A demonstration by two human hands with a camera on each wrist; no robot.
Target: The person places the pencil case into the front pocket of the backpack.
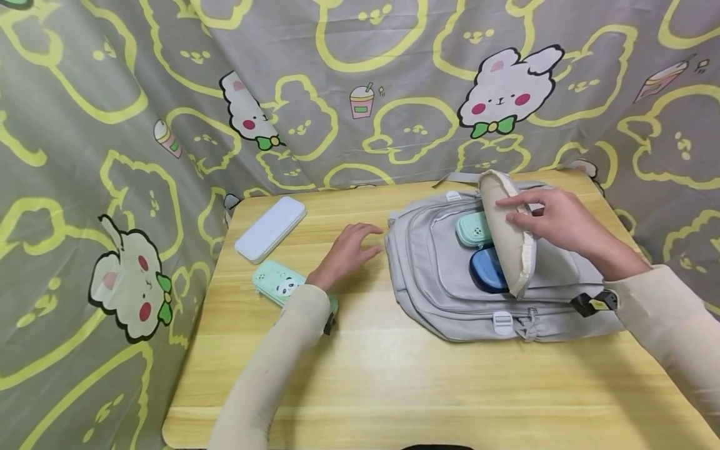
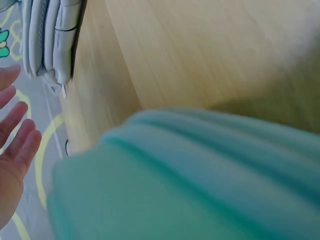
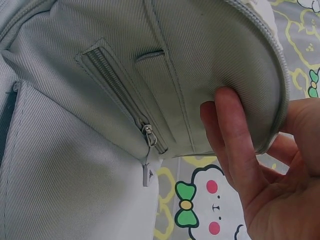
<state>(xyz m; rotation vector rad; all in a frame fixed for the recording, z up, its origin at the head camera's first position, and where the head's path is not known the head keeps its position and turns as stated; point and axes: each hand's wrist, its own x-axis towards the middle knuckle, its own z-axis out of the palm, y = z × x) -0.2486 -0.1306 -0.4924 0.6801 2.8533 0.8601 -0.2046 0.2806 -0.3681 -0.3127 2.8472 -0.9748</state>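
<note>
A grey backpack lies on the table, its front compartment unzipped. My right hand grips the edge of the raised front flap, fingers against its lining in the right wrist view. Under the flap sit a mint-green case and a dark blue case, both partly covered. My left hand hovers over the table just left of the backpack, fingers relaxed and holding nothing. Beneath my left wrist lies a mint-green panda case, partly hidden by the sleeve; its blurred side fills the lower left wrist view.
A pale blue-white case lies at the table's back left. The wooden table is bordered by a patterned grey curtain behind and at the sides. A zipped inner pocket shows on the flap's lining.
</note>
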